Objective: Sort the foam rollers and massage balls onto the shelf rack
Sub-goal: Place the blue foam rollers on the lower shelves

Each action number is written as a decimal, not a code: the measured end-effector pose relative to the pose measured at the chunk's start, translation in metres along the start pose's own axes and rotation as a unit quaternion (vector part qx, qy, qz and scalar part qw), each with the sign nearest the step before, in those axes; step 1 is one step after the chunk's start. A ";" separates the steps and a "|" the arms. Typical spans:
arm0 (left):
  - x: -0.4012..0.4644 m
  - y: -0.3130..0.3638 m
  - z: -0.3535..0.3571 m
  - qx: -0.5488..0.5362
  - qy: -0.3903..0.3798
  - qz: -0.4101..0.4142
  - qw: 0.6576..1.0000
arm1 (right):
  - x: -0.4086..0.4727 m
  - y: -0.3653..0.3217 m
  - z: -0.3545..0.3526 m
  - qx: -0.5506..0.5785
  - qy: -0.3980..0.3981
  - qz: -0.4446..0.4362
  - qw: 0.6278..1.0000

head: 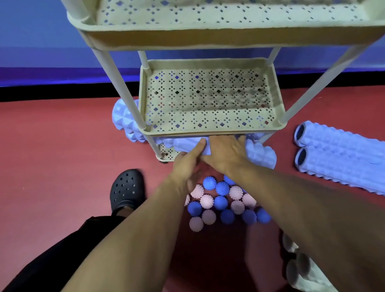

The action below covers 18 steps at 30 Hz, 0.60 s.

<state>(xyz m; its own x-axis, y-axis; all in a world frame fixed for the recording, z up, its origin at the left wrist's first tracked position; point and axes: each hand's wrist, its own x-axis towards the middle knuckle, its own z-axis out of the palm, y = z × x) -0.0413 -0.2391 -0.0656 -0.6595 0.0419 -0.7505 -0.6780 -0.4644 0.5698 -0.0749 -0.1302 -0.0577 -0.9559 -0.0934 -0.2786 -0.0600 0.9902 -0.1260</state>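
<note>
Both hands are reaching forward and down to the bottom tier of the shelf rack (211,133), and both are resting on the same pale blue foam roller (261,153). Right hand (226,153) is lying flat on top of it, fingers straight and close together, their tips disappearing under the middle tray's front rim. Left hand (188,160) is touching it just beside the right, thumb stretched along the ridged surface; its other fingers are out of sight, so I cannot tell whether they are curling under the roller.

Nearest, under both forearms, the spiky massage balls (222,201), blue and pink, are lying in a loose cluster on the red floor.

At the hands, the roller's long axis is running left to right, across the reach, with its right end jutting out past the rack's front leg. Judging by that, it needs to be pushed leftward and inward, and the right hand is sitting nearer the protruding end.

Beyond the left hand, another ridged roller (125,119) is showing behind the rack's left post. Well off to the right, two more rollers (350,153) are lying side by side on the floor.
</note>
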 end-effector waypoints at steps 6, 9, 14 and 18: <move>0.013 -0.004 0.009 -0.058 0.012 -0.006 0.998 | -0.003 0.018 0.002 0.042 -0.009 -0.029 0.999; 0.018 -0.008 0.010 -0.071 0.034 -0.001 0.997 | -0.022 0.039 0.014 0.026 0.056 -0.051 0.997; 0.020 -0.008 0.013 -0.074 0.026 0.023 0.997 | -0.076 0.082 0.038 0.144 0.167 0.094 0.971; 0.018 -0.012 0.007 -0.059 0.017 0.021 0.998 | -0.074 0.090 0.043 0.417 0.151 0.229 0.867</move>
<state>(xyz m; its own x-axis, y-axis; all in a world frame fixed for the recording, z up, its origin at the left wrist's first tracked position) -0.0473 -0.2264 -0.0836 -0.6739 -0.0097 -0.7387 -0.6051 -0.5665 0.5594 0.0027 -0.0385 -0.0896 -0.8642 0.4447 -0.2353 0.4532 0.4851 -0.7478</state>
